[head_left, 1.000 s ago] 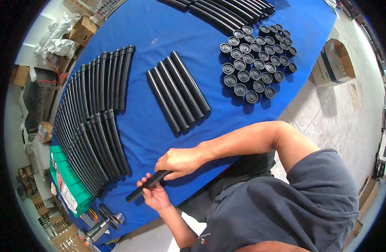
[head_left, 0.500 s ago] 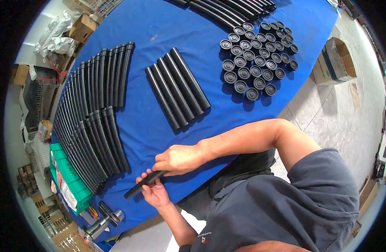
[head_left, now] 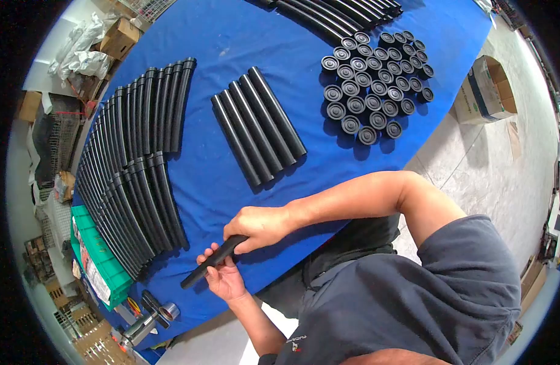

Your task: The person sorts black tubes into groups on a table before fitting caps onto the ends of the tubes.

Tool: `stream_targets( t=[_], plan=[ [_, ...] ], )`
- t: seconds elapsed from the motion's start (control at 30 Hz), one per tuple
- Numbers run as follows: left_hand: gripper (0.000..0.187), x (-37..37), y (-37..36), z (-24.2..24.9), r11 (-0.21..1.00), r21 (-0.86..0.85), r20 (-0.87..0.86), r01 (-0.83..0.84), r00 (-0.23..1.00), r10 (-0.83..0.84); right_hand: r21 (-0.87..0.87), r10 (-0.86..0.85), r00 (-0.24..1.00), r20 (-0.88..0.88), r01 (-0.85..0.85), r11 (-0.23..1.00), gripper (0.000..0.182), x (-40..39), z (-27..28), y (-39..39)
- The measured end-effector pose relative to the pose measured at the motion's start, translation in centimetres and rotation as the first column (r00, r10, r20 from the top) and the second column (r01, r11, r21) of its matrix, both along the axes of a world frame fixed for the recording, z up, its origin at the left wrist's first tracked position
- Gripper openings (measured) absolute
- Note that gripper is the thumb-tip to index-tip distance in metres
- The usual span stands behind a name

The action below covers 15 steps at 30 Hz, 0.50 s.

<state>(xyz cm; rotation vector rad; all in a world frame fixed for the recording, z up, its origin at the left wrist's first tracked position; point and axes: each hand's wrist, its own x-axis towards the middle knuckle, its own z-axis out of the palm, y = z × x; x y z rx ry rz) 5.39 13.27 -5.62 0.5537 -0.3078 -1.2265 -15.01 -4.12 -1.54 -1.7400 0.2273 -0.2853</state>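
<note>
A short black tube (head_left: 202,272) slants across my left hand (head_left: 227,281), which is palm up with the fingers curled behind the tube and the thumb against its near side. My right hand (head_left: 259,229) grips the tube's upper end from above, fingers wrapped round it. Beyond the hands, several straight black tubes (head_left: 255,125) lie side by side on the blue cloth (head_left: 210,36). A large group of black tubes with collared ends (head_left: 143,121) is fanned out at the left. Many round black caps or tube ends (head_left: 371,103) stand clustered at the right.
A green bin (head_left: 97,249) with papers sits at the table's left edge, near a metal tool with a round end (head_left: 168,311). More black tubes (head_left: 329,15) lie at the far edge. An open cardboard box (head_left: 484,91) stands on the floor at the right.
My right hand has shifted slightly upward and opened its hold a little along the tube, showing more of the tube's upper end. My left hand has barely moved.
</note>
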Motion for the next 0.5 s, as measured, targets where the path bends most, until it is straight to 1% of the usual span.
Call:
stream_targets(
  t=[0.03, 0.07, 0.1, 0.2, 0.23, 0.27, 0.3, 0.33, 0.37, 0.4, 0.43, 0.5],
  plan=[
    [0.028, 0.0, -0.1, 0.2, 1.0, 0.025, -0.012, -0.01, 1.0, 0.01, -0.206, -0.08, 0.988, 0.129, 0.105, 0.973, 0.029, 0.5, -1.4, 0.9],
    [0.028, -0.1, -0.1, 0.4, 0.999, 0.05, -0.024, -0.02, 0.999, 0.021, -0.386, -0.128, 0.955, 0.268, 0.228, 0.894, 0.03, 0.8, -2.8, 1.5],
    [0.027, -0.1, -0.1, 0.4, 0.997, 0.076, -0.037, -0.031, 0.999, 0.034, -0.468, -0.101, 0.975, 0.197, 0.185, 0.864, 0.032, 0.7, -2.5, 1.4],
    [0.029, 0.6, 0.3, -0.4, 1.0, -0.017, -0.044, 0.025, 0.999, -0.026, -0.245, -0.189, 0.877, 0.443, 0.32, 0.915, 0.031, 1.1, -2.9, 1.3],
    [0.031, 0.6, 0.3, -0.5, 0.999, -0.023, -0.043, 0.025, 0.999, -0.026, -0.077, -0.121, 0.968, 0.219, 0.141, 0.987, 0.03, 0.7, -1.4, 0.7],
    [0.032, 0.7, 0.3, -0.6, 0.999, -0.029, -0.042, 0.023, 0.999, -0.025, 0.131, 0.006, 1.0, 0.005, -0.007, 0.991, 0.029, 0.1, 0.3, -0.3],
    [0.033, 0.7, 0.3, -0.5, 0.999, -0.035, -0.039, 0.023, 0.999, -0.024, 0.358, 0.178, 0.969, -0.174, -0.106, 0.928, 0.029, -0.2, 1.4, -0.9],
    [0.034, 0.6, 0.3, -0.4, 1.0, -0.004, -0.051, 0.01, 0.999, -0.01, 0.113, 0.03, 0.999, -0.032, -0.026, 0.993, 0.029, 0.1, 0.3, -0.4],
    [0.034, 0.5, 0.2, -0.2, 1.0, 0.027, -0.063, -0.002, 0.998, 0.004, -0.122, -0.082, 0.986, 0.143, 0.099, 0.988, 0.029, 0.6, -1.8, 0.4],
    [0.035, 0.4, 0.2, -0.1, 0.998, 0.06, -0.077, -0.015, 0.997, 0.02, -0.322, -0.144, 0.932, 0.332, 0.255, 0.912, 0.03, 0.8, -2.0, 0.8],
    [0.035, 0.4, 0.2, -0.2, 0.998, 0.065, -0.071, -0.021, 0.997, 0.025, -0.444, -0.125, 0.964, 0.235, 0.221, 0.869, 0.03, 0.6, -2.2, 1.2],
    [0.035, 0.4, 0.3, -0.2, 0.996, 0.077, -0.059, -0.038, 0.997, 0.043, -0.391, -0.116, 0.959, 0.258, 0.214, 0.895, 0.033, 0.4, -2.4, 1.2]
  ],
)
